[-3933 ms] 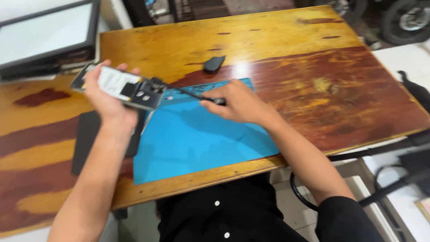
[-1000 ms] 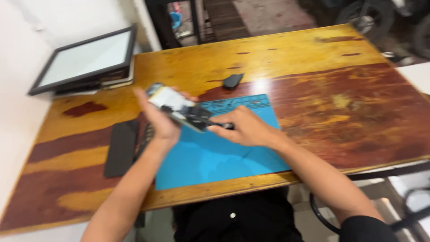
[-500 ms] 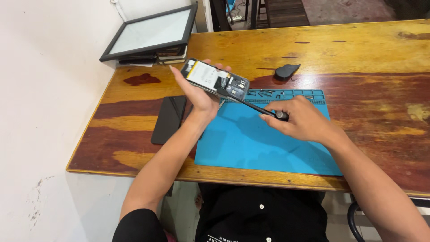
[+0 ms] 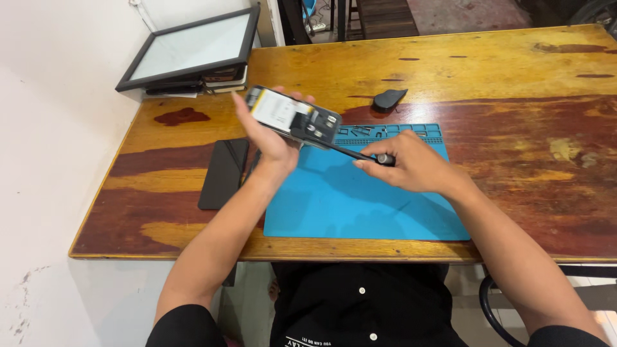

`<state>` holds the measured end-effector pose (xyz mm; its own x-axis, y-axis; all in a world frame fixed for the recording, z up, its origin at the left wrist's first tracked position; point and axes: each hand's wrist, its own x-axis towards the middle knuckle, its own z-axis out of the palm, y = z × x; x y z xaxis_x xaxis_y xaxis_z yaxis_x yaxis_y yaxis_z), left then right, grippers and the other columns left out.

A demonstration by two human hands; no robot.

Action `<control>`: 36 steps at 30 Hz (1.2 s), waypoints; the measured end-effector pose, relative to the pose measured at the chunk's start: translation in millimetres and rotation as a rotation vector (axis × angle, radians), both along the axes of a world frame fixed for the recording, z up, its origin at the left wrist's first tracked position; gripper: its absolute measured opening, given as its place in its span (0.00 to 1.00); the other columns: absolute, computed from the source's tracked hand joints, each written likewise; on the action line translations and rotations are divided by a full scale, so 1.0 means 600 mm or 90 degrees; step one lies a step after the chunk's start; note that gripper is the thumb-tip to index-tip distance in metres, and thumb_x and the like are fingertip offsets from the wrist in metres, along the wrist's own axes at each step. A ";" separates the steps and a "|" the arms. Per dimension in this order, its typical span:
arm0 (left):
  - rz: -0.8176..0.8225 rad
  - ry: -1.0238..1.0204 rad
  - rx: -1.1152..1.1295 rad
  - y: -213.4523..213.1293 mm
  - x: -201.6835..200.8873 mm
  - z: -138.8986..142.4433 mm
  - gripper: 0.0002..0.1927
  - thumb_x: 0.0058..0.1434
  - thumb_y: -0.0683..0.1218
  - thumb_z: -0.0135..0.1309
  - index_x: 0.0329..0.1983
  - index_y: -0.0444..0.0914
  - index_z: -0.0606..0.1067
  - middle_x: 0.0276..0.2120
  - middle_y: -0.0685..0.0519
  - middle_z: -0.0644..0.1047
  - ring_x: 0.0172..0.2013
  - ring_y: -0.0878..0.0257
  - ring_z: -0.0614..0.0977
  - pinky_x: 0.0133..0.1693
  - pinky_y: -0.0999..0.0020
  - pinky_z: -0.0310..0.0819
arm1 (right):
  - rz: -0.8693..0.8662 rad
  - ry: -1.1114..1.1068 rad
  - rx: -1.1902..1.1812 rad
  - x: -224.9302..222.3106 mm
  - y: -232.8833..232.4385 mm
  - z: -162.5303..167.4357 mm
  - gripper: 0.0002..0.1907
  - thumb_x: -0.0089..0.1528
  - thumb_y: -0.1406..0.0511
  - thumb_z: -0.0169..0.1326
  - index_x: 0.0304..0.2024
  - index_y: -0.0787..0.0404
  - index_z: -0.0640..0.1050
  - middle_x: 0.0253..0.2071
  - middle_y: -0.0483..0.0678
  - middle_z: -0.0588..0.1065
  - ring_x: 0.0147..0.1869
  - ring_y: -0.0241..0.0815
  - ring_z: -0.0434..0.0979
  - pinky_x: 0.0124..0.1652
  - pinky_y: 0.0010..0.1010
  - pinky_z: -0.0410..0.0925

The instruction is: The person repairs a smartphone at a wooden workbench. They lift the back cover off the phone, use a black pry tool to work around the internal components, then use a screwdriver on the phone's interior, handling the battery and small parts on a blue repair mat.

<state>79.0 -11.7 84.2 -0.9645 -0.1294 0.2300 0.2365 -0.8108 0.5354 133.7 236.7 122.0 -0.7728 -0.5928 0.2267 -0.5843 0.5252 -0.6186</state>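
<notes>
Left hand [image 4: 273, 138] holds an opened smartphone with its back cover off, pale battery and dark metal shields exposed [image 4: 292, 117], lifted clear above the varnished wooden table [image 4: 488, 64] and tilted toward the camera. Its fingers wrap the phone's long edges from beneath. Right hand [image 4: 418, 168] pinches a slim black precision screwdriver [image 4: 357, 154], fingers closed narrowly about the knurled end; the tip meets the phone's lower, dark end.

Judgement on technique: the driver should sit square in line with the screw, with light downward pressure and rotation from the fingertips only. Resting the left wrist on the table would likely steady the phone; held in the air, it invites slip and a stripped head.

Materials: blue rectangular silicone work mat [image 4: 360, 199], matte and soft-looking, with moulded small compartments along its far edge. Table surface glossy, red-brown and yellow, worn in patches. Flat black glassy panel [image 4: 222, 172] lies left of the mat. Small black rounded object [image 4: 389, 99] beyond the mat; kind unclear. Black-framed flat screen [image 4: 189, 48] rests at the far left corner.
</notes>
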 end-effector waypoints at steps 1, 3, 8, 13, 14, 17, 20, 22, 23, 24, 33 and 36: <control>0.009 0.001 0.024 -0.011 -0.005 0.006 0.41 0.64 0.77 0.32 0.44 0.35 0.67 0.33 0.42 0.77 0.38 0.46 0.83 0.43 0.53 0.80 | 0.003 0.006 -0.010 -0.003 0.002 -0.001 0.14 0.63 0.58 0.58 0.36 0.62 0.85 0.16 0.49 0.74 0.15 0.37 0.65 0.19 0.33 0.57; 0.031 -0.008 0.047 -0.027 -0.012 0.016 0.42 0.63 0.77 0.32 0.44 0.34 0.68 0.33 0.42 0.77 0.38 0.46 0.83 0.43 0.52 0.80 | 0.006 0.017 -0.029 -0.006 0.007 -0.003 0.13 0.62 0.58 0.58 0.37 0.62 0.85 0.17 0.47 0.75 0.15 0.35 0.65 0.19 0.32 0.57; 0.033 0.026 0.050 -0.040 -0.008 0.030 0.42 0.63 0.77 0.32 0.43 0.33 0.70 0.32 0.42 0.76 0.38 0.44 0.82 0.43 0.52 0.79 | -0.041 0.033 -0.025 -0.019 0.020 -0.005 0.13 0.65 0.59 0.58 0.35 0.63 0.83 0.14 0.47 0.68 0.16 0.34 0.60 0.20 0.31 0.55; 0.040 0.057 0.042 -0.043 -0.005 0.040 0.42 0.63 0.76 0.32 0.43 0.33 0.71 0.32 0.42 0.76 0.38 0.43 0.82 0.43 0.52 0.79 | -0.056 0.050 -0.050 -0.018 0.023 -0.004 0.11 0.65 0.61 0.58 0.35 0.63 0.82 0.13 0.46 0.65 0.16 0.32 0.58 0.19 0.30 0.54; 0.045 0.058 0.038 -0.043 -0.004 0.041 0.42 0.63 0.76 0.31 0.43 0.33 0.70 0.32 0.42 0.76 0.38 0.44 0.82 0.43 0.52 0.79 | -0.048 0.048 -0.051 -0.016 0.022 -0.005 0.12 0.66 0.61 0.58 0.34 0.63 0.82 0.13 0.46 0.65 0.17 0.32 0.58 0.19 0.31 0.54; 0.055 0.060 0.025 -0.044 -0.002 0.042 0.41 0.63 0.76 0.31 0.44 0.34 0.70 0.32 0.42 0.77 0.38 0.45 0.83 0.43 0.52 0.80 | -0.027 0.044 -0.054 -0.010 0.016 -0.006 0.12 0.65 0.61 0.58 0.35 0.64 0.82 0.14 0.46 0.67 0.16 0.33 0.59 0.19 0.30 0.55; 0.052 0.058 0.010 -0.037 0.001 0.040 0.41 0.63 0.76 0.32 0.44 0.34 0.70 0.32 0.42 0.77 0.38 0.46 0.82 0.44 0.52 0.81 | 0.013 0.013 -0.045 -0.004 0.009 -0.006 0.11 0.63 0.61 0.59 0.38 0.62 0.84 0.15 0.45 0.72 0.15 0.32 0.62 0.17 0.30 0.56; 0.041 0.056 -0.003 -0.031 0.004 0.037 0.41 0.64 0.76 0.32 0.45 0.34 0.70 0.33 0.42 0.77 0.38 0.47 0.82 0.45 0.53 0.80 | 0.024 -0.001 -0.031 -0.003 0.004 -0.005 0.11 0.63 0.61 0.59 0.40 0.61 0.85 0.16 0.44 0.74 0.14 0.32 0.63 0.17 0.30 0.56; 0.033 0.057 0.000 -0.030 0.005 0.037 0.41 0.64 0.76 0.32 0.45 0.34 0.70 0.33 0.42 0.76 0.38 0.47 0.82 0.45 0.52 0.81 | 0.018 0.000 -0.023 -0.002 0.002 -0.005 0.12 0.63 0.60 0.59 0.40 0.61 0.85 0.16 0.45 0.74 0.14 0.32 0.63 0.17 0.31 0.57; 0.025 0.059 0.002 -0.030 0.005 0.037 0.41 0.64 0.76 0.32 0.45 0.34 0.71 0.33 0.42 0.76 0.38 0.48 0.81 0.46 0.52 0.81 | 0.013 0.001 -0.016 -0.001 0.000 -0.005 0.12 0.63 0.60 0.59 0.41 0.61 0.85 0.16 0.46 0.74 0.14 0.33 0.63 0.18 0.31 0.57; -0.002 0.083 -0.003 -0.032 0.009 0.043 0.42 0.64 0.76 0.33 0.45 0.34 0.72 0.33 0.43 0.75 0.36 0.52 0.80 0.44 0.52 0.80 | 0.057 0.056 -0.045 0.002 0.011 0.003 0.13 0.63 0.59 0.60 0.42 0.62 0.85 0.22 0.46 0.78 0.17 0.31 0.69 0.18 0.29 0.61; -0.002 0.087 -0.014 -0.029 0.010 0.044 0.43 0.64 0.77 0.33 0.46 0.33 0.72 0.33 0.43 0.75 0.37 0.51 0.80 0.44 0.52 0.81 | 0.023 0.046 -0.028 0.004 0.008 0.004 0.13 0.62 0.59 0.61 0.41 0.62 0.85 0.21 0.47 0.79 0.15 0.34 0.68 0.18 0.31 0.60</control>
